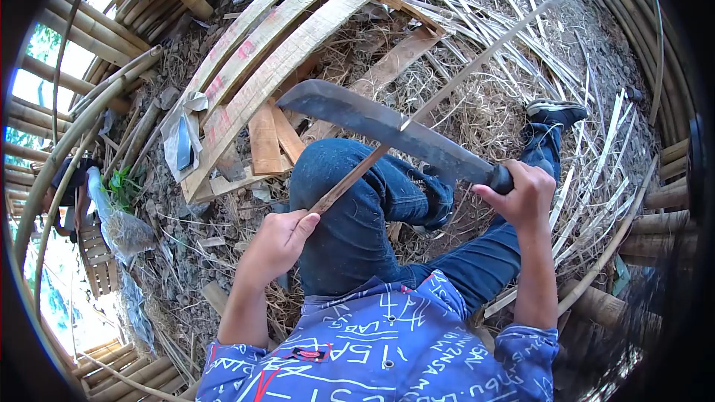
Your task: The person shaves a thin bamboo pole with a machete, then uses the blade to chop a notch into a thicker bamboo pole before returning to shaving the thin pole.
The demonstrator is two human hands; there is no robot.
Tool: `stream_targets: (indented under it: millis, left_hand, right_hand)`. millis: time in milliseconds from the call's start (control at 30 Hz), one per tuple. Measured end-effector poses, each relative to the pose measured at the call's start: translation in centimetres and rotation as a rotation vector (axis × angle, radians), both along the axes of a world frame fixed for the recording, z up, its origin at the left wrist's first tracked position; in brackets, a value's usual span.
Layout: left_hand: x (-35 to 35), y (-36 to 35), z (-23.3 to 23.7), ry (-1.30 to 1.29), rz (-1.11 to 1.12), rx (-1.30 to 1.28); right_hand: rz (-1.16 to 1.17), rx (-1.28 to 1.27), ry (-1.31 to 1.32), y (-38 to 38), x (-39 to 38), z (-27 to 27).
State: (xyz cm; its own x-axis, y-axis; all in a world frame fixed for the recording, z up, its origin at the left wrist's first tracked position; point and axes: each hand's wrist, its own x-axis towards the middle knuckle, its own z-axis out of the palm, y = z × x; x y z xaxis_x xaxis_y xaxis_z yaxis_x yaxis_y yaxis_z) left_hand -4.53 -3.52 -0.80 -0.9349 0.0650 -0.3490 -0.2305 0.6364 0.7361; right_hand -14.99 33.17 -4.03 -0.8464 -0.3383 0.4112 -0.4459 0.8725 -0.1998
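Bamboo strip (477, 71), long, thin, pinched by left hand (279, 242); right hand (525, 197) fingers (530, 173) clench machete (372, 119).

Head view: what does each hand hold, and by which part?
Right hand: the long dark steel machete, by its black handle. Left hand: the thin brown bamboo strip, at its near end.

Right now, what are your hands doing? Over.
Left hand gripping bamboo strip. Right hand gripping machete, blade crossing the strip. Raised knee close below.
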Motion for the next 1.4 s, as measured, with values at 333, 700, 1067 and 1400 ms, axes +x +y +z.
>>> stream_targets:
  millis: [333, 700, 1067, 1400]
  left_hand:
    - [-0.1, -0.1, 0.4, -0.04, -0.022, 0.003]
    - [-0.2, 0.4, 0.9, -0.056, -0.019, -0.004]
    - [0.4, -0.4, -0.9, -0.016, 0.043, 0.035]
    - [0.4, -1.0, -1.3, -0.01, 0.051, 0.024]
  right_hand:
    - [-0.011, -0.051, -0.086, -0.2, 0.9, -1.2]
    - [0.116, -0.153, -0.072, -7.3, -2.7, 0.6]
    - [0.104, -0.055, 0.022, -7.1, -4.2, 2.1]
    - [0.064, -0.003, 0.073, -4.1, -4.0, 1.9]
